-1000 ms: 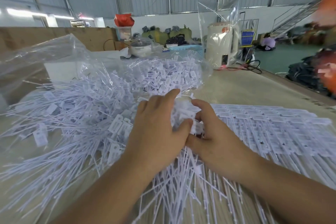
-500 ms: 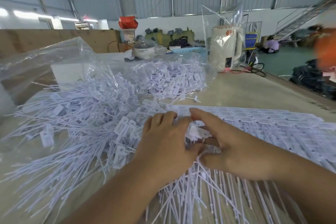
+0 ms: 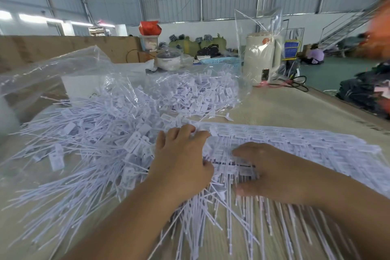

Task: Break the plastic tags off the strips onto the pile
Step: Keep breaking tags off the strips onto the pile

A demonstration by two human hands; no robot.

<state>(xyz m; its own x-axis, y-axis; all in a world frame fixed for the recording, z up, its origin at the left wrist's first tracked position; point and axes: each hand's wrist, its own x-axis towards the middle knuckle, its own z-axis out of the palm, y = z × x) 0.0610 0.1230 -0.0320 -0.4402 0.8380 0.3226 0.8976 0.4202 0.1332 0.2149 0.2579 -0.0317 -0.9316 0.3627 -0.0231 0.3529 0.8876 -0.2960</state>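
Observation:
A big pile of loose white plastic tags (image 3: 90, 139) with long thin tails covers the left half of the table. Flat strips of joined tags (image 3: 306, 143) lie stacked on the right. My left hand (image 3: 181, 158) lies on the left end of the top strip, its fingers curled over the tag heads at the far edge. My right hand (image 3: 272, 171) rests palm down on the strip just to the right, fingers and thumb spread along it. Tails of the strips (image 3: 232, 224) fan out toward me below both hands.
A clear plastic bag (image 3: 190, 91) holds more tags behind the pile. Farther back stand a cream kettle (image 3: 261, 57), a small pot (image 3: 168, 60), a blue basket (image 3: 221, 61) and a cardboard wall (image 3: 63, 48). The table's right edge (image 3: 348, 105) drops to a green floor.
Both hands have moved apart and lowered onto the strip; the right hand slid rightward and flattened. The view has tilted slightly.

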